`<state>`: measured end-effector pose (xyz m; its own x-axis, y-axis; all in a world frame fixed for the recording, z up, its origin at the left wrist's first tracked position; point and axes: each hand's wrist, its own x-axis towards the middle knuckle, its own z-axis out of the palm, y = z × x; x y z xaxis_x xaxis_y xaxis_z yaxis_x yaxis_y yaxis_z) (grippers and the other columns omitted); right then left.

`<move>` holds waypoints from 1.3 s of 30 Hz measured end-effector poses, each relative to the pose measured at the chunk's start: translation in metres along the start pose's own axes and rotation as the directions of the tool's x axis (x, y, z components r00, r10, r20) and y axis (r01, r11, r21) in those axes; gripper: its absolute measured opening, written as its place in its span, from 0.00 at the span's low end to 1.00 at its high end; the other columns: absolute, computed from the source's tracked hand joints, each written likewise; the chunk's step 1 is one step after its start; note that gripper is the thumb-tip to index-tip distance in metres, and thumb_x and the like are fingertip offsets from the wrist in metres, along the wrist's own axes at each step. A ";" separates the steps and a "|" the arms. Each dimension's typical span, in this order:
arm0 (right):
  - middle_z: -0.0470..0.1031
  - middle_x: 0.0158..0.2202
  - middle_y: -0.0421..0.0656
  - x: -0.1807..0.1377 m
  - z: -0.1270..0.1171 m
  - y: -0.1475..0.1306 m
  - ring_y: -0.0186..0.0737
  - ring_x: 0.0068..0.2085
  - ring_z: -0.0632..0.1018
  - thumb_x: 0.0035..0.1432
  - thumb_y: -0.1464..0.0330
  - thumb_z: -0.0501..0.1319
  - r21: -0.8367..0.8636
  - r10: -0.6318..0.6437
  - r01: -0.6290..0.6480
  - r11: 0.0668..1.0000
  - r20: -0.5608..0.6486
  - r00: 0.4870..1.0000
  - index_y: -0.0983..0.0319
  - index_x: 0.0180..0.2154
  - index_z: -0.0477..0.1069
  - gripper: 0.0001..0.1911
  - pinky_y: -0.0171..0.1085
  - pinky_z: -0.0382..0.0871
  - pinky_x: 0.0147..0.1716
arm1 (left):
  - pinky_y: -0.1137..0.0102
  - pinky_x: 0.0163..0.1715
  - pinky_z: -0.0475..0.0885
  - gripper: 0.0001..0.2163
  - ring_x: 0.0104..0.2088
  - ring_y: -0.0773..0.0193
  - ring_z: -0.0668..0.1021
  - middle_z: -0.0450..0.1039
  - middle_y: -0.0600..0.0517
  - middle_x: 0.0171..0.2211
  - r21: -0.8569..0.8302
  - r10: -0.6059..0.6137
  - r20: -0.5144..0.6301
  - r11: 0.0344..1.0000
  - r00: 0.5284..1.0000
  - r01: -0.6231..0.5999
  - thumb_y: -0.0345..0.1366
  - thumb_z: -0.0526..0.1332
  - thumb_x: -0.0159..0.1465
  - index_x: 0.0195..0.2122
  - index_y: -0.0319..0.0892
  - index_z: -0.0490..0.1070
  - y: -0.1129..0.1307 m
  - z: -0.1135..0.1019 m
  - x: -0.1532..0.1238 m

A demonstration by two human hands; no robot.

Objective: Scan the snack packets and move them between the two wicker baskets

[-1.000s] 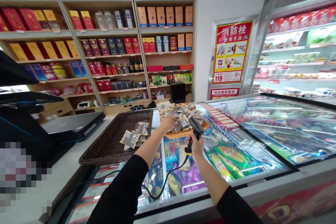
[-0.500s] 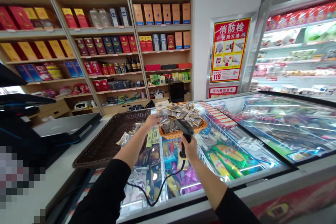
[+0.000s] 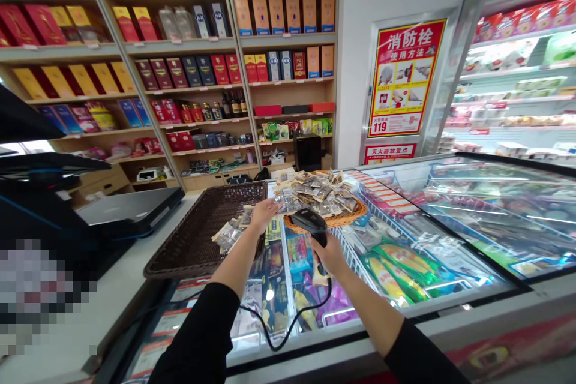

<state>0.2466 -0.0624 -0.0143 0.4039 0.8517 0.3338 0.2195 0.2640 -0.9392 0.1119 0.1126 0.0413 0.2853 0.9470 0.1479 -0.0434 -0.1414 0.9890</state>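
Note:
My right hand (image 3: 330, 254) is wrapped round the handle of a black corded barcode scanner (image 3: 310, 222), its head aimed toward my left hand. My left hand (image 3: 263, 213) pinches a small clear snack packet (image 3: 282, 199) and holds it up between two baskets. To the right, an orange wicker basket (image 3: 346, 216) is heaped with many such packets. To the left, a dark brown wicker basket (image 3: 198, 231) holds several packets (image 3: 229, 233) near its right edge. Both baskets rest on the glass lid of a chest freezer (image 3: 405, 252).
A black cash register and screen (image 3: 67, 204) stand on the white counter at left. Shelves of boxed goods (image 3: 180, 72) line the back wall. A red fire-hydrant poster (image 3: 400, 78) hangs on the pillar. An open chiller (image 3: 517, 84) stands at right.
My left hand has lifted a packet out of the orange basket and drawn it left toward the dark basket. My right hand has brought the scanner lower and nearer.

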 end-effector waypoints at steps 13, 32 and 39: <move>0.62 0.11 0.35 -0.002 0.003 -0.003 0.32 0.11 0.63 0.50 0.55 0.58 0.034 0.007 -0.006 0.999 -0.024 1.000 0.62 0.25 0.65 0.16 0.31 0.57 0.11 | 0.70 0.31 0.72 0.23 0.37 0.59 0.78 0.76 0.43 0.38 0.000 0.009 0.040 1.000 0.999 -0.009 0.38 0.71 0.43 0.39 0.34 0.73 -0.006 -0.002 0.003; 0.65 0.14 0.35 0.007 -0.005 0.006 0.29 0.12 0.63 0.47 0.55 0.63 0.419 0.184 -0.166 0.893 -0.003 0.983 0.62 0.23 0.62 0.18 0.30 0.57 0.11 | 0.68 0.38 0.69 0.15 0.40 0.52 0.77 0.77 0.44 0.36 0.786 0.147 -0.250 0.607 0.957 0.112 0.31 0.63 0.48 0.39 0.40 0.76 0.036 -0.119 -0.035; 0.65 0.15 0.34 0.006 -0.005 0.003 0.30 0.12 0.64 0.45 0.55 0.65 0.461 0.210 -0.168 0.871 -0.040 0.977 0.62 0.26 0.62 0.18 0.30 0.57 0.10 | 0.67 0.51 0.62 0.19 0.49 0.54 0.71 0.68 0.41 0.49 0.903 0.364 -0.034 0.410 0.931 -0.128 0.31 0.58 0.54 0.48 0.38 0.71 0.049 -0.084 -0.043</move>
<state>0.2547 -0.0585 -0.0146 0.4765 0.8692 0.1323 -0.2857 0.2954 -0.9116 0.0174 0.0894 0.0838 0.2176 0.8396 0.4978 0.8107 -0.4395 0.3869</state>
